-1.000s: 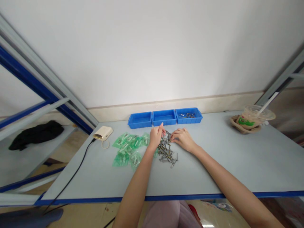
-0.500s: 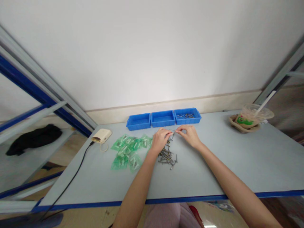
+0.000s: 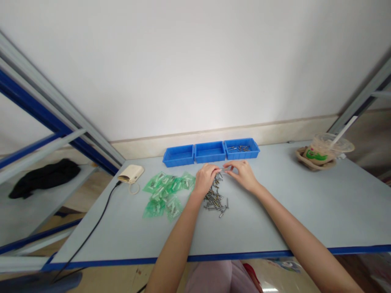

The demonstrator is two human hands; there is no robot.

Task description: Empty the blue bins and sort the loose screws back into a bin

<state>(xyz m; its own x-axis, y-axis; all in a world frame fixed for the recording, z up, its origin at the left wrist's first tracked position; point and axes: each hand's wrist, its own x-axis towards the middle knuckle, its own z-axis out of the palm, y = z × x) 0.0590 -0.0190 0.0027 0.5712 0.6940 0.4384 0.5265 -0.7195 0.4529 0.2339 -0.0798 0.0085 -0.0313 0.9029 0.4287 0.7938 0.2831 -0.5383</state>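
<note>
Just changed: a second ago the right hand (image 3: 244,174) was reaching into the fastener pile (image 3: 215,199); now I see its fingertips facing those of the left hand (image 3: 205,179), nearly touching, at the pile's top edge.
What it means: I judge that a single piece is being worked apart from the heap; the sorting or handling looks only partly done, with much of the pile lying loose.
Right hand: thumb and forefinger pinched together, it seems on a small metal piece (image 3: 225,168).
Left hand: fingers curled in toward the thumb; I cannot tell what, if anything, it grips.
Fastener pile: one, screw-like, silver and brassy, just below and right of the frame's centre; too tangled for me to count.
Blue bins: three in a row, upper middle of the frame: left bin (image 3: 179,162), middle bin (image 3: 210,158), right bin (image 3: 243,155); the right one holds several loose fasteners (image 3: 243,149).
Green bags (image 3: 163,189): several, overlapping, left of centre; I can't get an exact count.
Bench left: one cream device (image 3: 132,173), one black cable (image 3: 100,219).
Bench right: one drink cup (image 3: 317,156) with one straw (image 3: 343,132), in one brown tray (image 3: 314,166).
</note>
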